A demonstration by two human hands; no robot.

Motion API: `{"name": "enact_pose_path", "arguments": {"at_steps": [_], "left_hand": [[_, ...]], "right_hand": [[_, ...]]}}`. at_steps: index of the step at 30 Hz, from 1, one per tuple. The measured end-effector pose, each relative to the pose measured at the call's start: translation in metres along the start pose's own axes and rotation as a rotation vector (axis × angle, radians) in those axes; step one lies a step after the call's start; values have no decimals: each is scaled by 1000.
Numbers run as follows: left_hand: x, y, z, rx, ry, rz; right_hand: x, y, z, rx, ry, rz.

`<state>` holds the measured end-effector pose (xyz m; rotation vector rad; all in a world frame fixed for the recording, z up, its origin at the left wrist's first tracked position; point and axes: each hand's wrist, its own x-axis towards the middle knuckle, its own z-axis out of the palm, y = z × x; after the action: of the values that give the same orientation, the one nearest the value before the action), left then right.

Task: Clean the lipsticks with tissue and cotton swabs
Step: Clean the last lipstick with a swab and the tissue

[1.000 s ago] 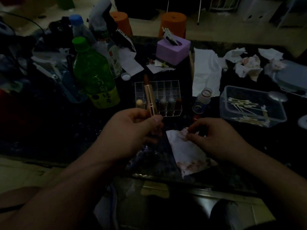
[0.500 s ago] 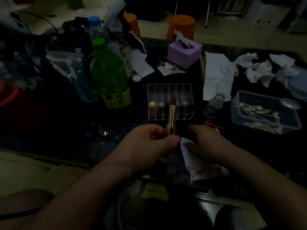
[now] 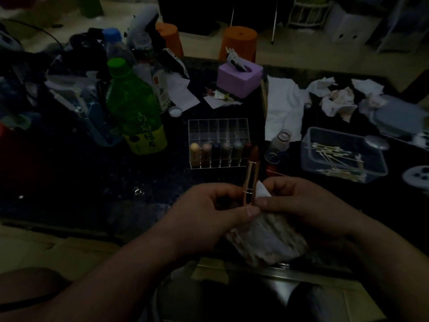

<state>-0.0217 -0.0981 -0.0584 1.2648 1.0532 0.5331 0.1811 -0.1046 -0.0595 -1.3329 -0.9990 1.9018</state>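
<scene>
My left hand (image 3: 209, 210) grips an uncapped gold lipstick (image 3: 250, 175) upright, its dark red tip pointing up. My right hand (image 3: 299, 201) pinches a stained white tissue (image 3: 262, 240), one corner of it lifted against the lipstick's base. Behind the hands stands a clear acrylic organizer (image 3: 218, 142) with several lipsticks in its front row. A clear plastic box (image 3: 343, 154) of cotton swabs sits to the right.
A green bottle (image 3: 134, 112) and other bottles stand at the left. A purple box (image 3: 240, 77), a flat white tissue (image 3: 283, 105) and crumpled used tissues (image 3: 336, 101) lie at the back. Small jars (image 3: 278, 142) sit beside the organizer. The dark table's front edge (image 3: 139, 238) runs under my forearms.
My right hand has lifted the tissue off the table and brought it against the lipstick. The left hand has carried the lipstick rightward toward the right hand.
</scene>
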Motion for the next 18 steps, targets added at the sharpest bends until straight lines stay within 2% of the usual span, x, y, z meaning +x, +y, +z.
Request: {"name": "enact_pose_path", "arguments": {"at_steps": [3,6,9,12,15,18], "left_hand": [[1,5,6,-9,-12,-27],[3,3,11,-145,-43,-109],[5,5,15,-192,-61,-148],[8,5,19,-43,-2,-148],[11,2,19,235,173,-77],[10,6,20,154,100,-40]], "right_hand": [[-10,5,-3,170,-19,65],[-16,8,-7,316,-30,104],[-21,8,-9,331,26,100],[-24,6,-10,198,160,38],[-27,5,-13,-93,386,-161],[-31,6,-9,-211,486,-348]]}}
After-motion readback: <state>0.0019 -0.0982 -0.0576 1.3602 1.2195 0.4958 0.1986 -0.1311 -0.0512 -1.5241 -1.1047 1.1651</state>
